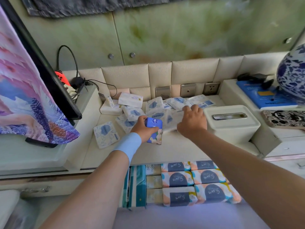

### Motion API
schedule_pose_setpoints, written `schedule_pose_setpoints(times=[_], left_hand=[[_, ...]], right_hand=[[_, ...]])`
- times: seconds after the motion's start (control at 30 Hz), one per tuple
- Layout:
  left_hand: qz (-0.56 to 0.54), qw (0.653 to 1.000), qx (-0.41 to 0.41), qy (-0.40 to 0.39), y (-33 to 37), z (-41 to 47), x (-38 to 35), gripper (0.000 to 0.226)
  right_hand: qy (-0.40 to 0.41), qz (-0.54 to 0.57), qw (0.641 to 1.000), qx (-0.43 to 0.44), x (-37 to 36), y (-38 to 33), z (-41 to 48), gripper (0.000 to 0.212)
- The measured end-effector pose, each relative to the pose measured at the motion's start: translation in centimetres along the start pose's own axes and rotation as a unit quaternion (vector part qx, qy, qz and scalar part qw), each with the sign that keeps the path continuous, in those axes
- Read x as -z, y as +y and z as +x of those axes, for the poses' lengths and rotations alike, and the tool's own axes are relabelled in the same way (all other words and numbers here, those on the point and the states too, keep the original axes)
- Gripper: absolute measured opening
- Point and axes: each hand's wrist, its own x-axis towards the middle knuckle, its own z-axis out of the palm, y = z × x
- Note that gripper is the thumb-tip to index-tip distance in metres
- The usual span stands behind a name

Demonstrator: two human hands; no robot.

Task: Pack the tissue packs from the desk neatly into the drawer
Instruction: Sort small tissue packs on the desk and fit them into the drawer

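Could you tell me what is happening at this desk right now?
A person is clearing tissue packs off the desk. The left hand grips a blue flowered pack. The right hand rests on the loose white packs heaped toward the back; whether its fingers have closed on one I cannot tell. Below the desk's front edge, stowed packs already lie in tidy rows, while many loose ones remain on top.

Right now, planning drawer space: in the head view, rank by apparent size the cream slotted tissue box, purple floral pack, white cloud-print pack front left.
1. Cream slotted tissue box.
2. White cloud-print pack and purple floral pack look alike; the left hand covers part of the purple one, so unranked.
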Motion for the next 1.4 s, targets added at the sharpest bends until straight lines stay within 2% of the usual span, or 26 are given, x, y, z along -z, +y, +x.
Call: schedule_pose_setpoints(times=[0.13,0.2,0.23,0.37,0.47,0.67,0.83,0.93,1.03,1.23,1.33,1.4], left_hand=[[0.023,1.0,0.0,-0.011,-0.2,-1.1,-0.7,0.056],[0.018,1.0,0.004,-0.008,-0.6,-1.5,-0.9,0.043],[0.012,1.0,0.006,-0.009,-0.7,-1.7,-1.0,0.04],[0.009,0.999,0.03,-0.019,-1.7,-3.3,-1.4,0.043],[0.048,0.998,0.031,-0.032,-2.8,-4.6,-1.5,0.043],[0.059,0.997,0.044,-0.031,-4.3,-6.5,-0.8,0.045],[0.072,0.996,0.041,-0.044,-5.5,-7.6,-0.6,0.046],[0.086,0.993,0.04,-0.068,-5.4,-8.2,-1.2,0.052],[0.097,0.991,0.034,-0.091,-4.8,-8.6,-2.1,0.055],[0.117,0.985,0.014,-0.126,-3.3,-9.7,-4.3,0.047],[0.112,0.982,0.012,-0.153,-2.3,-10.5,-5.9,0.04],[0.12,0.977,0.008,-0.176,-1.6,-11.1,-7.2,0.041]], right_hand=[[-0.152,0.009,0.988,0.0,-1.0,1.0,-0.5,0.085],[-0.183,0.057,0.981,-0.006,-2.0,1.1,-1.4,0.097],[-0.171,0.082,0.982,-0.005,-2.5,1.4,-1.9,0.095],[-0.057,0.151,0.987,-0.009,-4.6,3.0,-4.4,0.058],[-0.038,0.195,0.979,-0.035,-5.2,3.1,-5.3,0.048],[-0.069,0.307,0.94,-0.13,-4.4,2.8,-4.2,0.051],[-0.096,0.3,0.933,-0.171,-3.6,2.5,-4.1,0.072],[-0.114,0.278,0.936,-0.183,-3.4,2.4,-5.1,0.075],[-0.139,0.273,0.935,-0.18,-2.9,3.4,-6.3,0.07],[-0.206,0.218,0.945,-0.129,-1.2,7.4,-9.0,0.08],[-0.244,0.17,0.951,-0.088,-0.5,9.8,-10.7,0.068],[-0.247,0.193,0.945,-0.09,0.2,11.7,-11.7,0.053]])
